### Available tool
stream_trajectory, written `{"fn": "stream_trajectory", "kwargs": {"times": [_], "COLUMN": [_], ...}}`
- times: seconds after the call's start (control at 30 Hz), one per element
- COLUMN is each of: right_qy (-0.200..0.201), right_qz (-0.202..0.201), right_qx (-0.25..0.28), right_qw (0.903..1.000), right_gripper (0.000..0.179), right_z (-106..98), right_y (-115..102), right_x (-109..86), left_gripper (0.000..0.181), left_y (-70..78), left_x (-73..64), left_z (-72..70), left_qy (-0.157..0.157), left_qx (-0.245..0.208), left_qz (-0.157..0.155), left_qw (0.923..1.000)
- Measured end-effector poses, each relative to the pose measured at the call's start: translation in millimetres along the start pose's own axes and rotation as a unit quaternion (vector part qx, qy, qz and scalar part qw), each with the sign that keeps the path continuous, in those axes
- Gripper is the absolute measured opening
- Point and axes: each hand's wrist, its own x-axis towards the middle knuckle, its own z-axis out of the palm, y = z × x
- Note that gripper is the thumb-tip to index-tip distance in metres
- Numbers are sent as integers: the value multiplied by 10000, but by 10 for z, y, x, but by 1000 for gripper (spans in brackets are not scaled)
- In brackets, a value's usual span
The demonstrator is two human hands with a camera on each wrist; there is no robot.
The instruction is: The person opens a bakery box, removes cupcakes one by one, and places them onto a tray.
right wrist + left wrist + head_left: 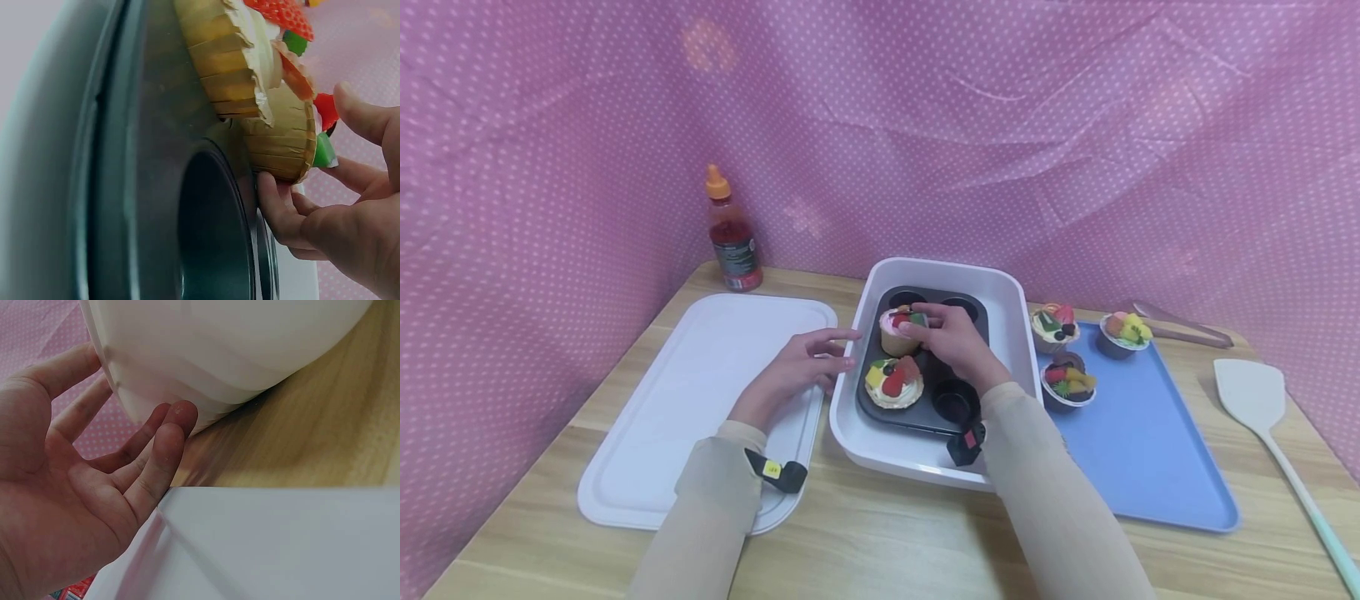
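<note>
A cupcake with pink cream and fruit topping [897, 338] is at the left of the dark muffin tin [917, 423]. My right hand [953, 340] has its fingers curled round it, thumb by the topping; in the right wrist view the fingertips are at its golden wrapper [279, 140]. Nearer me in the tin, another fruit-topped cupcake [893, 384] sits in its cup. The tin lies inside a white bin [880, 463]. My left hand [793, 367] is beside the bin, its loosely bent fingers right at the outer wall [181, 362], holding nothing.
A white tray [700, 375] lies at left, a sauce bottle [734, 237] behind it. The blue tray [1150, 450] at right bears more cupcakes [1067, 385]. Tongs [1187, 333] and a white spatula [1251, 392] lie beyond. A pink dotted cloth [925, 150] hangs behind the table.
</note>
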Motion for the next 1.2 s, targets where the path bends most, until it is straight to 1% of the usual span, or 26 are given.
{"fn": "stream_trajectory", "kwargs": {"times": [0.17,0.4,0.57,0.87,1.2], "right_qy": [19,129,171,201,330], "right_qz": [39,77,42,25,-13], "right_qx": [-47,-154,-242,-232,-193], "right_qw": [10000,9998,9996,9995,9993], "right_gripper": [58,59,59,61,62], "right_z": [-5,-1,1,-3,-23], "right_y": [-12,-13,-12,-21,-52], "right_x": [-8,-16,-24,-42,-90], "left_gripper": [52,52,52,52,53], "left_y": [2,-19,-13,-6,-14], "left_x": [-3,10,1,4,2], "left_z": [0,-15,-10,3,-2], "left_qy": [24,-24,-23,-29,-24], "left_qx": [102,106,102,-8,12], "left_qz": [-75,-1,-21,14,45], "left_qw": [9999,9999,9999,10000,10000]}}
